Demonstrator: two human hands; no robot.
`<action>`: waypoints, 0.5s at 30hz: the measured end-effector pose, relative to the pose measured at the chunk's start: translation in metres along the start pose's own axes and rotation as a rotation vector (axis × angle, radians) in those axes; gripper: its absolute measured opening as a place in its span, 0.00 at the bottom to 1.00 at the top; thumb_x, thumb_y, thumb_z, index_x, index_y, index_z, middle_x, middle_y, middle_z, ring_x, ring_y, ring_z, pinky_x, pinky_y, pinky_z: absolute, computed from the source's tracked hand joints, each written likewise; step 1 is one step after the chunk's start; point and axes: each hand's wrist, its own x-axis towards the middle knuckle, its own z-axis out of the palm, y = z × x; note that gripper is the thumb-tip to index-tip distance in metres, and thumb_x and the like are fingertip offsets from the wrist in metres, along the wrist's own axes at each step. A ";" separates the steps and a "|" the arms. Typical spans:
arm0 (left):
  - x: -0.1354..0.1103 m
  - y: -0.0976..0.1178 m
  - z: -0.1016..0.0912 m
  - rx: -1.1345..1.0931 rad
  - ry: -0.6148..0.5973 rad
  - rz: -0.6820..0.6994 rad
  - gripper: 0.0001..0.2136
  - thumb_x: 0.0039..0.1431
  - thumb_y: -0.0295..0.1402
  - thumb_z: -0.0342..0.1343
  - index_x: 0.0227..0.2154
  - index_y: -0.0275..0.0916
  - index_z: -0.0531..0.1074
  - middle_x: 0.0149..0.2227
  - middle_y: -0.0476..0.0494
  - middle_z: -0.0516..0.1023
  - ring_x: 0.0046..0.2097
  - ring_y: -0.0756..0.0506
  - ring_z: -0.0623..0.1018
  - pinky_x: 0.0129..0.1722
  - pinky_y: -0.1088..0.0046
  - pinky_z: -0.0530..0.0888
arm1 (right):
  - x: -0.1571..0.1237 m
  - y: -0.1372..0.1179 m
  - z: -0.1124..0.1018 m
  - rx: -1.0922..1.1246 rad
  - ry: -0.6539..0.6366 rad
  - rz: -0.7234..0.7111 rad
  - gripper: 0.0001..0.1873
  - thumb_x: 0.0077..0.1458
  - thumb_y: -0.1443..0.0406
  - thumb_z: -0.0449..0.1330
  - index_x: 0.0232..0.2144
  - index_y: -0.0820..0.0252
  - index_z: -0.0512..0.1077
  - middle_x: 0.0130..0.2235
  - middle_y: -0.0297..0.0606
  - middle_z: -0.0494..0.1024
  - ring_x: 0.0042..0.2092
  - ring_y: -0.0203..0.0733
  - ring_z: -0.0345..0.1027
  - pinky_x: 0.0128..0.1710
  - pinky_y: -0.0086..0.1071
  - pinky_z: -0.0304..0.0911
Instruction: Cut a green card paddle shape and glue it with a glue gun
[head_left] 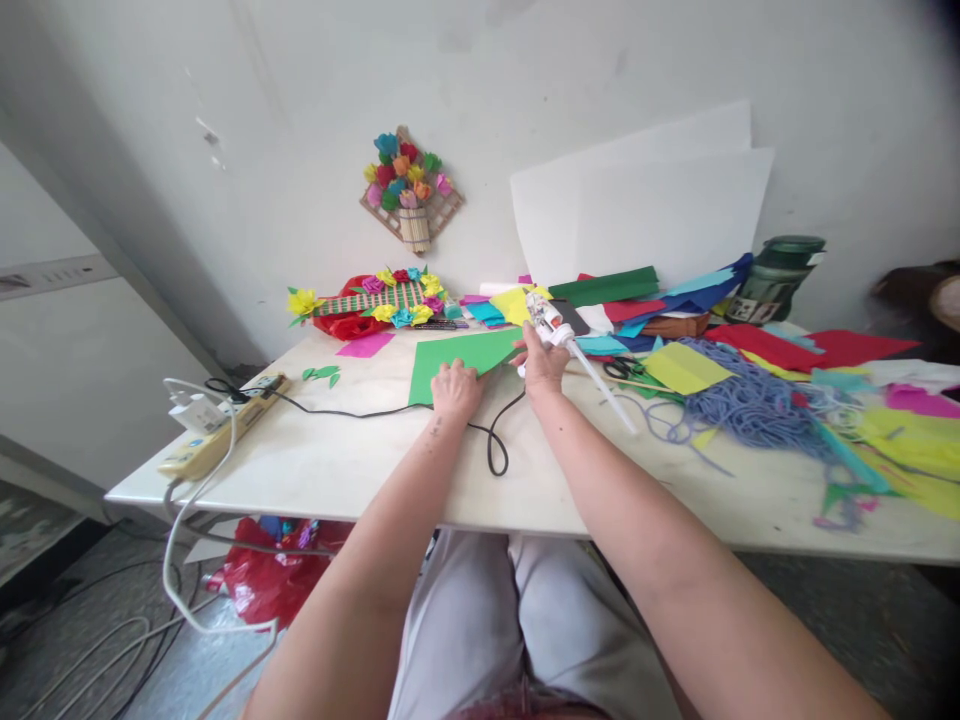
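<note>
Closely, glue gun at paper edge

One camera, worn on the person's head, gives the only view. It looks forward and down across the bench to the white wall behind it. It sits close: both forearms run in from the bottom edge, and the left hand and right hand meet near the middle. The person's lap shows below the bench's near edge, the floor at lower left; the wide lens bows straight lines
</note>
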 end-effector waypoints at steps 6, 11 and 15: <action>0.005 -0.006 0.003 -0.092 0.000 -0.131 0.24 0.59 0.47 0.36 0.32 0.41 0.76 0.41 0.39 0.74 0.46 0.40 0.70 0.38 0.67 0.68 | -0.001 -0.002 0.000 0.024 0.007 0.024 0.20 0.49 0.56 0.55 0.40 0.65 0.66 0.25 0.34 0.72 0.16 0.29 0.60 0.14 0.23 0.60; 0.016 -0.017 0.002 -0.287 -0.110 -0.411 0.25 0.57 0.50 0.36 0.34 0.41 0.75 0.41 0.37 0.76 0.44 0.39 0.73 0.38 0.66 0.69 | 0.001 0.001 -0.001 0.070 0.009 0.055 0.21 0.48 0.53 0.56 0.37 0.65 0.67 0.24 0.35 0.73 0.15 0.29 0.61 0.13 0.23 0.58; 0.019 -0.023 0.000 -0.333 -0.140 -0.444 0.24 0.55 0.50 0.39 0.30 0.41 0.75 0.39 0.37 0.77 0.43 0.39 0.74 0.37 0.66 0.69 | 0.006 0.003 -0.003 0.038 0.014 0.122 0.19 0.48 0.55 0.56 0.36 0.66 0.68 0.23 0.35 0.73 0.14 0.29 0.60 0.12 0.24 0.57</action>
